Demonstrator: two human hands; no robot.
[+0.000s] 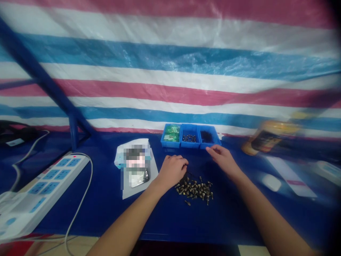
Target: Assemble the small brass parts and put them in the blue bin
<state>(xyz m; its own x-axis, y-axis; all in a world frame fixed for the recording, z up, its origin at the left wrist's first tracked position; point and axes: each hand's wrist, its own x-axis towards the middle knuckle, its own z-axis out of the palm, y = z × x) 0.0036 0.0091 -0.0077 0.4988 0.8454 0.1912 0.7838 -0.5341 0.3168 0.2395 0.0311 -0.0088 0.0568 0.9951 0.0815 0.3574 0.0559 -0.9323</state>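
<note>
A loose pile of small brass-coloured metal fittings [195,190] lies on the blue table. Over the pile's left edge is my left hand [173,170], its fingers curled inward and closed; whatever they hold is hidden. My right hand [223,159] is just in front of the right-hand blue bin [214,145], thumb and fingers pinched together, and anything between them is too small to name. That bin contains small dark pieces [206,136]. In the middle bin [190,145] are small metal rings or nuts [189,138], and the left bin [170,144] has green-and-white packets [172,133].
A phone [140,178] rests on white paper [130,192] to the left, partly blurred out. Farther left is a power strip [53,188] with a white cable [84,202]. On the right are a jar [269,138], a white case [271,182] and a flat white box [293,177].
</note>
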